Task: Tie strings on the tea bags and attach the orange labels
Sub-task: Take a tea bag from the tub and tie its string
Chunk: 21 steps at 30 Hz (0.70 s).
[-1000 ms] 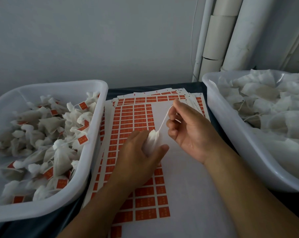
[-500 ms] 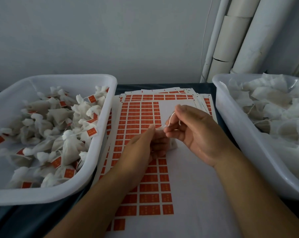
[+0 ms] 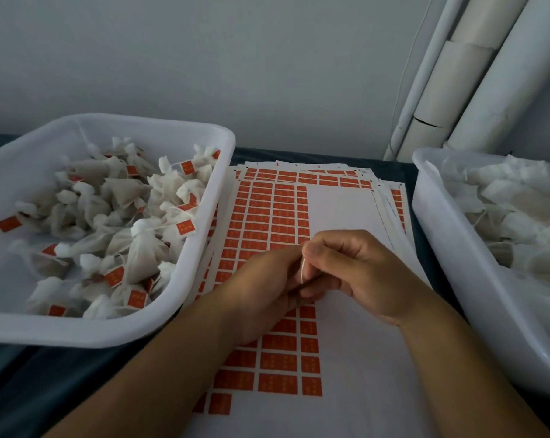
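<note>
The right hand [image 3: 359, 273] pinches a short run of white string [image 3: 302, 273] between thumb and curled fingers; the left hand [image 3: 267, 289] is curled against it, fingertips meeting the right's, and the tea bag, plainly visible in its grasp a second ago, is now hidden inside the two hands; it is probably still held in the left palm, though the view does not show it. A second ago the string ran out long and taut up to the raised right hand; now only a small loop shows and the hands have closed together, which suggests the knot is being drawn tight at the bag's neck; the label would be the next step.

Under the hands lies the sticker sheet [image 3: 340, 216], with orange labels [image 3: 277, 361] left in its left columns and a bare white area to the right. The left tub [image 3: 204, 248] holds tied, labelled bags; the right tub [image 3: 450, 248] holds loose untied bags; pale pipes [image 3: 476, 90] stand far right.
</note>
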Tool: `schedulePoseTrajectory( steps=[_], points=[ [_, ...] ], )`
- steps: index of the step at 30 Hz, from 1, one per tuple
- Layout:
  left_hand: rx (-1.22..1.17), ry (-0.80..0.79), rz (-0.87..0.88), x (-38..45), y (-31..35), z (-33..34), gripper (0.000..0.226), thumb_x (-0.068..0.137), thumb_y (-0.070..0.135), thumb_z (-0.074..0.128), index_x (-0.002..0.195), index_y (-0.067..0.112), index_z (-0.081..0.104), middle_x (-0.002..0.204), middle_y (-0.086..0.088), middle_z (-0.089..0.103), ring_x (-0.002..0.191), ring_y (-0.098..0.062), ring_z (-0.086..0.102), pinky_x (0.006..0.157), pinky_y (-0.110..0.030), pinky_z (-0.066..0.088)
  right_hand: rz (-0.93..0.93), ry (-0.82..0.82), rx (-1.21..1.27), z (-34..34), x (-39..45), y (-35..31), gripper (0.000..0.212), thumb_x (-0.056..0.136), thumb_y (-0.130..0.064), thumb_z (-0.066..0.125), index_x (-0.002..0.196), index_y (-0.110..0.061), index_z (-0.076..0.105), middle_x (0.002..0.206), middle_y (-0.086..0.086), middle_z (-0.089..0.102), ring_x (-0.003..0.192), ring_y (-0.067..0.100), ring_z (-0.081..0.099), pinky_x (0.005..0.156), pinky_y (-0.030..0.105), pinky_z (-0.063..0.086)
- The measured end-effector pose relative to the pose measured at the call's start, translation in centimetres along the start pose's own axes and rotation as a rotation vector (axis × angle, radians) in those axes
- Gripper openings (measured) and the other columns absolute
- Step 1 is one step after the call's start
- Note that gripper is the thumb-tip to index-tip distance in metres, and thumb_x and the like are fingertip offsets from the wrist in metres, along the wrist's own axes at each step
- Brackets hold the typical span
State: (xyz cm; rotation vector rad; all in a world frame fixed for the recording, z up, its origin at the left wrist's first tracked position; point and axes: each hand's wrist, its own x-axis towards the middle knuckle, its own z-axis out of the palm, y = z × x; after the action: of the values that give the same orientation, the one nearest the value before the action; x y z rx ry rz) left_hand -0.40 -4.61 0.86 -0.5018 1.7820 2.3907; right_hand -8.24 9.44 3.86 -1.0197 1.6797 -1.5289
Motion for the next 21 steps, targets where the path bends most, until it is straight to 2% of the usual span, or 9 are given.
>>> schedulePoseTrajectory(
  steps=[3, 5, 7, 9, 10, 12, 15, 18, 21],
  points=[
    [-0.082, -0.031, -0.058, -0.1, -0.2, 0.3, 0.038, 0.106, 0.025, 0.042, 0.108, 0.005, 0.075, 0.112, -0.016, 0.071, 0.116, -0.030, 0.065, 0.105, -0.043, 0.053, 0.018, -0.016, 0.018, 0.0, -0.1, -0.1, 0.028, 0.093, -0.042, 0.061, 0.081, -0.022, 0.075, 0.087, 0.004, 0.073, 0.087, 0.023, 0.073, 0.075, 0.029, 0.060],
    [-0.146, -0.040, -0.052, 0.0, -0.2, 0.0, 0.037, 0.105, 0.024, 0.043, 0.106, 0.000, 0.071, 0.112, -0.021, 0.065, 0.115, -0.032, 0.062, 0.110, -0.046, 0.048, 0.024, -0.014, 0.005, 0.0, -0.1, -0.1, 0.028, 0.095, -0.040, 0.061, 0.081, -0.021, 0.075, 0.088, 0.004, 0.074, 0.089, 0.025, 0.074, 0.076, 0.030, 0.060],
    [-0.241, -0.025, -0.014, 0.0, 0.0, -0.2, 0.039, 0.106, 0.026, 0.043, 0.114, -0.003, 0.069, 0.115, -0.023, 0.063, 0.109, -0.032, 0.060, 0.114, -0.049, 0.041, 0.039, -0.009, -0.030, 0.1, 0.0, -0.1, 0.028, 0.098, -0.039, 0.061, 0.080, -0.023, 0.075, 0.088, 0.004, 0.074, 0.092, 0.027, 0.074, 0.077, 0.031, 0.061],
    [-0.314, 0.014, 0.015, 0.1, 0.3, -0.3, 0.042, 0.105, 0.030, 0.044, 0.122, -0.001, 0.067, 0.110, -0.022, 0.062, 0.093, -0.028, 0.058, 0.109, -0.048, 0.044, 0.073, 0.007, -0.065, 0.1, 0.1, 0.1, 0.031, 0.097, -0.043, 0.059, 0.078, -0.025, 0.075, 0.087, 0.003, 0.075, 0.091, 0.027, 0.075, 0.077, 0.030, 0.061],
    [-0.324, 0.037, 0.032, 0.2, 0.5, -0.4, 0.043, 0.104, 0.031, 0.044, 0.121, 0.001, 0.069, 0.106, -0.020, 0.063, 0.088, -0.026, 0.059, 0.099, -0.045, 0.048, 0.090, 0.025, -0.086, 0.1, 0.2, 0.1, 0.032, 0.095, -0.045, 0.057, 0.076, -0.025, 0.074, 0.086, 0.003, 0.075, 0.088, 0.026, 0.075, 0.076, 0.030, 0.061],
    [-0.301, 0.075, 0.064, 0.3, 0.6, -0.6, 0.046, 0.104, 0.036, 0.041, 0.116, 0.004, 0.072, 0.108, -0.017, 0.070, 0.094, -0.025, 0.069, 0.091, -0.039, 0.053, 0.111, 0.074, -0.136, -0.1, 0.3, 0.3, 0.034, 0.093, -0.047, 0.054, 0.074, -0.025, 0.072, 0.080, 0.003, 0.073, 0.078, 0.023, 0.075, 0.071, 0.027, 0.060],
    [-0.283, 0.093, 0.097, 0.3, 0.9, -0.5, 0.050, 0.106, 0.046, 0.039, 0.118, 0.010, 0.072, 0.115, -0.014, 0.074, 0.107, -0.023, 0.073, 0.094, -0.039, 0.054, 0.126, 0.114, -0.180, -0.2, 0.4, 0.4, 0.036, 0.092, -0.052, 0.052, 0.072, -0.026, 0.069, 0.075, 0.001, 0.070, 0.067, 0.018, 0.070, 0.065, 0.025, 0.058],
    [-0.169, 0.197, 0.122, -0.1, 1.2, -0.3, 0.056, 0.094, 0.063, 0.048, 0.125, 0.020, 0.066, 0.116, -0.007, 0.075, 0.109, -0.023, 0.072, 0.105, -0.044, 0.050, 0.192, 0.166, -0.096, -0.3, 0.4, 0.4, 0.039, 0.096, -0.054, 0.053, 0.074, -0.026, 0.069, 0.075, 0.000, 0.069, 0.063, 0.014, 0.066, 0.063, 0.022, 0.055],
    [0.215, 0.354, 0.172, -0.8, 1.2, 0.0, 0.057, 0.067, 0.079, 0.052, 0.105, 0.037, 0.065, 0.104, 0.011, 0.075, 0.102, -0.015, 0.072, 0.099, -0.043, 0.052, 0.283, 0.291, 0.191, -0.9, 0.5, 0.4, 0.039, 0.102, -0.046, 0.056, 0.074, -0.023, 0.071, 0.079, 0.002, 0.069, 0.058, 0.009, 0.059, 0.057, 0.023, 0.051]
  ],
)
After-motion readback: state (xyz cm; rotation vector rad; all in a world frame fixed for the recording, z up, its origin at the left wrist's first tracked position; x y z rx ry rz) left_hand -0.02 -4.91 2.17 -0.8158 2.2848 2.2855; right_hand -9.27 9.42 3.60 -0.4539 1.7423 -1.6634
